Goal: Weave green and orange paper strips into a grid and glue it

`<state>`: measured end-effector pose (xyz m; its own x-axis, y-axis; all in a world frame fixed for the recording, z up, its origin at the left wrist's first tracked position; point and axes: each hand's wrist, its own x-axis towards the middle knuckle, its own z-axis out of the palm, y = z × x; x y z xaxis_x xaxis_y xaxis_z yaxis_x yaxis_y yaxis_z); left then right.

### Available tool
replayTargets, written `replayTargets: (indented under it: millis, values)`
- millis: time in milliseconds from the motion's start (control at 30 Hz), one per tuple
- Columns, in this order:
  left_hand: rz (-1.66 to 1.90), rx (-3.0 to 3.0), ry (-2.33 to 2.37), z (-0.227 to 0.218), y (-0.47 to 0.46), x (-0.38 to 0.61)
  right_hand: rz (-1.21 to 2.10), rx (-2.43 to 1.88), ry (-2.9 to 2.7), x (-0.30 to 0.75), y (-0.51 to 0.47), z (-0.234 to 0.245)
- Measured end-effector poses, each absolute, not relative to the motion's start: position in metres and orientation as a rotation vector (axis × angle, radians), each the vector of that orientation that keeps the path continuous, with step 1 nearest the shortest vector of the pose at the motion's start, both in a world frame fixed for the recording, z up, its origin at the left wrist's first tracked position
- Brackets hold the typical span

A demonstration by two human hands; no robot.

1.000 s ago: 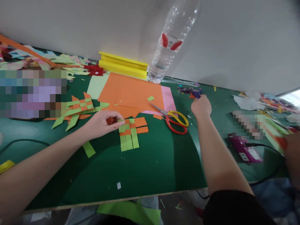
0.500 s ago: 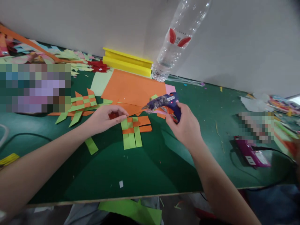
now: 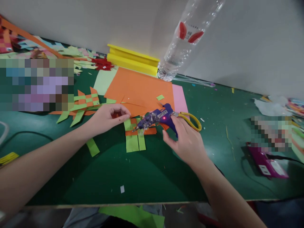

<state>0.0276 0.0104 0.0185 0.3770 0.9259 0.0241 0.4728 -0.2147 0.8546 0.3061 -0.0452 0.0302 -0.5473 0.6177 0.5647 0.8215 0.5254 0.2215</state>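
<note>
My right hand (image 3: 188,141) is closed round the handle of a blue-purple hot glue gun (image 3: 165,114) with a lit red light. Its nozzle, coated in clumps of clear glue, points down left over a woven paper piece (image 3: 132,143) of green and orange strips. The tip is at or just above an orange strip; contact I cannot tell. My left hand (image 3: 106,118) pinches the piece's upper left corner between thumb and forefinger. Yellow-handled scissors (image 3: 195,123) lie behind my right hand. Another woven green and orange piece (image 3: 86,100) rests left of my left wrist.
Orange sheets (image 3: 144,85) lie behind my hands, with a pink sheet (image 3: 180,96) beside them. A yellow folded strip (image 3: 133,61) and a clear plastic bottle (image 3: 177,53) stand by the wall. Paper scraps (image 3: 78,52) fill the back left. A magenta box (image 3: 263,163) with a cable sits right.
The glue gun has moved down and left in my right hand, bringing its nozzle over the woven piece. The scissors now show behind it. My left hand stays at the corner.
</note>
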Motion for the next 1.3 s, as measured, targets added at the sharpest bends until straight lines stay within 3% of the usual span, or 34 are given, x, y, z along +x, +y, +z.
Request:
replayTargets:
  millis: [1300]
  values:
    - [0.711,1.800,1.216,0.0200,0.0105,0.0289,-0.686,-1.163,-2.486,0.3028,-0.0511,0.0306]
